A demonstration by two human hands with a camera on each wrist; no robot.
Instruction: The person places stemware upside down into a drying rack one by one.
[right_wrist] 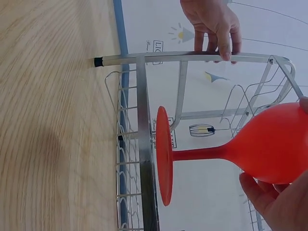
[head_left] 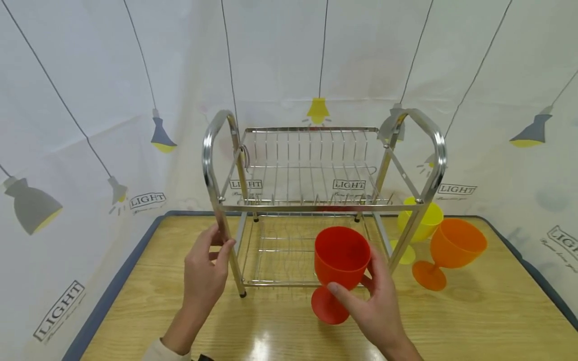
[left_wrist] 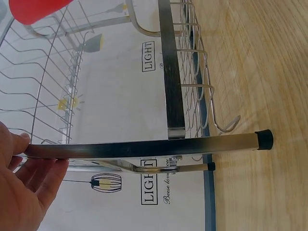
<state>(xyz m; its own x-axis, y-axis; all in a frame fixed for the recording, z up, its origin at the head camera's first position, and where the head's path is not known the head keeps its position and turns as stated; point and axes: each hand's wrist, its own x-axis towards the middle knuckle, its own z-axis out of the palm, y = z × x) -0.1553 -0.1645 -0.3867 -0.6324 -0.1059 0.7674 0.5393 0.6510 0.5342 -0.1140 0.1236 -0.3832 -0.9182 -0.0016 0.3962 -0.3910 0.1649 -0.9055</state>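
Observation:
My right hand holds a red plastic goblet by its bowl, thumb on the near side. The goblet is upright in front of the lower shelf of a two-tier metal dish rack, its foot held up off the table in the right wrist view. With my left hand I grip the rack's front left post; in the left wrist view thumb and fingers lie on either side of that post.
Right of the rack an orange goblet stands tilted in view, with a yellow goblet just behind it, partly behind the rack's right post. Lamp-printed white cloth surrounds the wooden table at the back and sides.

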